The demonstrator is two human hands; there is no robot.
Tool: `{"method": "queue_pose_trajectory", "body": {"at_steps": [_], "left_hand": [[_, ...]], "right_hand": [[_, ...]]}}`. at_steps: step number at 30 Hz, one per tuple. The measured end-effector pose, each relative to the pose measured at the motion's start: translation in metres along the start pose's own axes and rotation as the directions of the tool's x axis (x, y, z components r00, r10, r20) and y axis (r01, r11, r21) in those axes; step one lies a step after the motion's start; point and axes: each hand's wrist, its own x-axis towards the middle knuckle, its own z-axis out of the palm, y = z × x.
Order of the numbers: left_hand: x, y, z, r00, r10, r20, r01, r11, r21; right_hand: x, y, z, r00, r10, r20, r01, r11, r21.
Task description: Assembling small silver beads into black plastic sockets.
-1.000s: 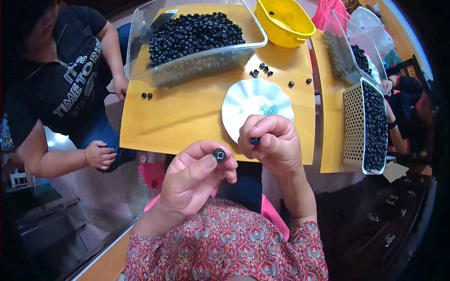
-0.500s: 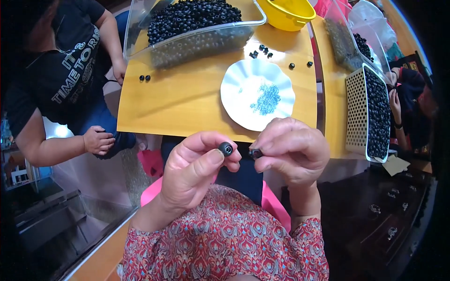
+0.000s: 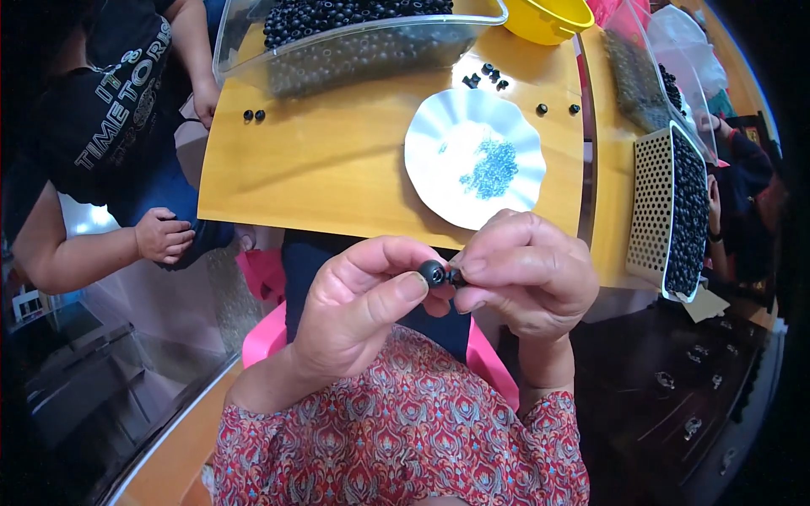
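Observation:
Between the thumb and fingers of my left hand (image 3: 363, 304) is a round black bead-like piece (image 3: 432, 272) with a hole facing right. My right hand (image 3: 531, 274) pinches a smaller dark piece (image 3: 455, 277) right beside that hole; whether it has entered cannot be made out. Both hands are held above my lap, just off the table's near edge. Beyond them a white plate with a wavy rim (image 3: 426, 173) carries a heap of tiny clear bits (image 3: 491, 169).
A clear bin (image 3: 371, 63) of black pieces stands at the far left, beside a yellow basin (image 3: 553, 21). Loose black pieces (image 3: 487, 78) dot the table (image 3: 295, 177). At right is a white perforated basket (image 3: 654, 202) full of them. Another person's hand (image 3: 164, 234) rests at left.
My hands have come together: the left moved right with its black piece, which now meets the small dark piece in my right. The whole view has shifted slightly.

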Motion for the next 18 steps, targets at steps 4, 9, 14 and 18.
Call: {"method": "queue_pose_trajectory", "body": {"at_steps": [4, 9, 14, 18], "left_hand": [[0.003, 0.001, -0.002, 1.0, -0.029, 0.013, 0.029, 0.999, -0.037], [0.006, 0.001, -0.007, 1.0, -0.016, 0.023, 0.016, 0.999, -0.036], [0.008, 0.002, -0.008, 1.0, -0.01, 0.014, 0.01, 1.0, -0.028], [0.009, 0.003, -0.01, 1.0, -0.02, 0.023, 0.02, 1.0, -0.017]], "right_hand": [[-0.002, 0.005, 0.002, 1.0, 0.007, -0.028, -0.008, 0.999, -0.033], [0.0, 0.01, 0.005, 0.999, 0.005, -0.042, -0.007, 1.0, -0.029], [0.003, 0.013, 0.005, 1.0, -0.016, -0.011, 0.016, 1.0, -0.014], [0.003, 0.012, 0.007, 0.999, 0.002, -0.054, -0.001, 1.0, 0.026]]}}
